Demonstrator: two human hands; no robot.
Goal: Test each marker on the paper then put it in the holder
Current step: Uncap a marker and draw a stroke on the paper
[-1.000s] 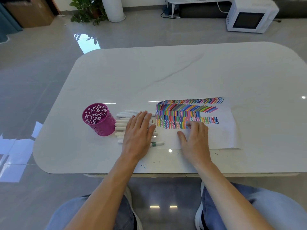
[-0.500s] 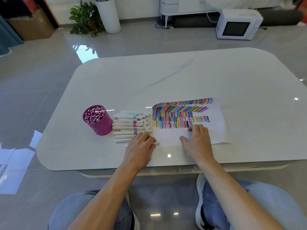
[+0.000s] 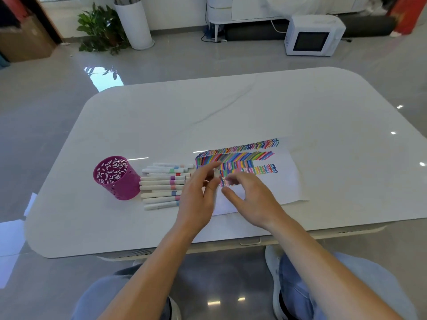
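Observation:
A magenta perforated holder (image 3: pixel 119 183) stands upright at the table's front left. Just right of it lie several white markers (image 3: pixel 161 182) with coloured bands, in a row. The paper (image 3: pixel 285 187), covered with rows of coloured strokes, lies right of them. My left hand (image 3: pixel 196 200) is raised over the paper's left edge and holds a white marker (image 3: pixel 216 173) roughly upright; the marker is blurred. My right hand (image 3: pixel 256 200) hovers close beside it, fingers loosely curled, thumb and fingertips apart, just short of the marker.
The white table (image 3: pixel 254 112) has a rounded front edge near my knees. On the floor behind it stand a white microwave (image 3: pixel 312 35), a potted plant (image 3: pixel 101 31) and a white cylinder (image 3: pixel 136 24).
Both hands have lifted off the table. My left hand picked up a marker from the front of the row, and my right hand left the paper and moved toward it.

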